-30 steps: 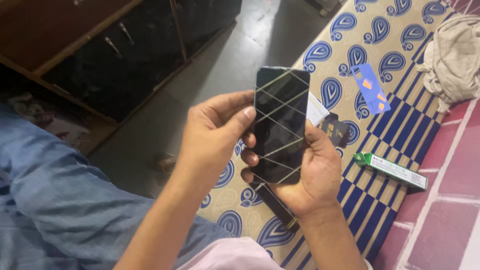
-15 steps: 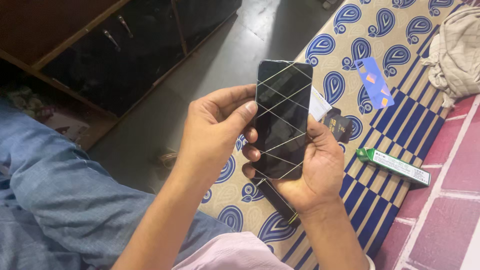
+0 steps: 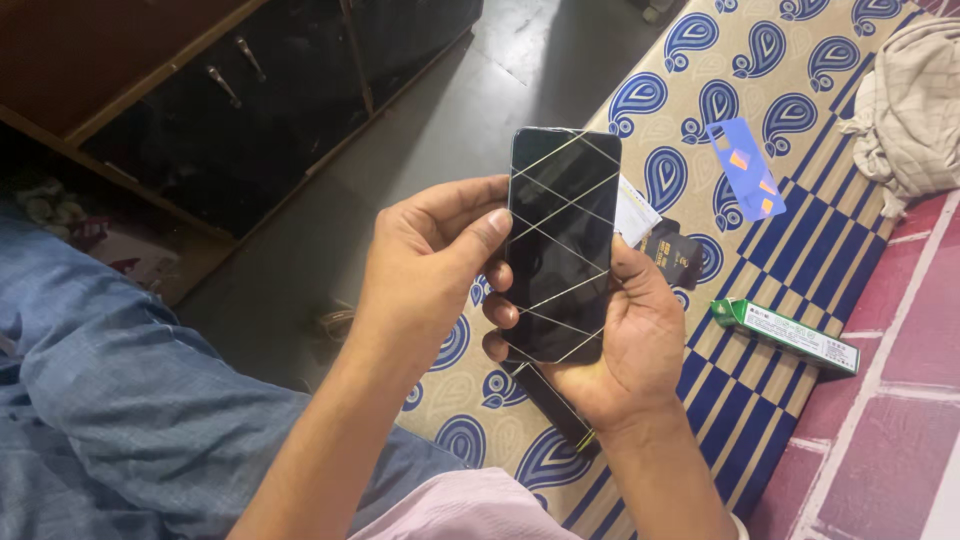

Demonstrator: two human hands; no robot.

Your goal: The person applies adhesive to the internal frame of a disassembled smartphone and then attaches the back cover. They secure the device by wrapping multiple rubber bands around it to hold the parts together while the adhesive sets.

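I see one phone wrapped in crossing thin bands, cradled in my right hand; my left hand pinches its edge. On the mattress: one green box, one blue card, one cloth.

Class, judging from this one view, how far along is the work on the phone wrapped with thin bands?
Done: thin pale bands already criss-cross the black rectangular phone. In hand: the right hand cradles it from beneath while the left hand presses its thumb on the left edge. Left: the green oblong box, the blue card and the small black packet lie untouched on the patterned mattress.
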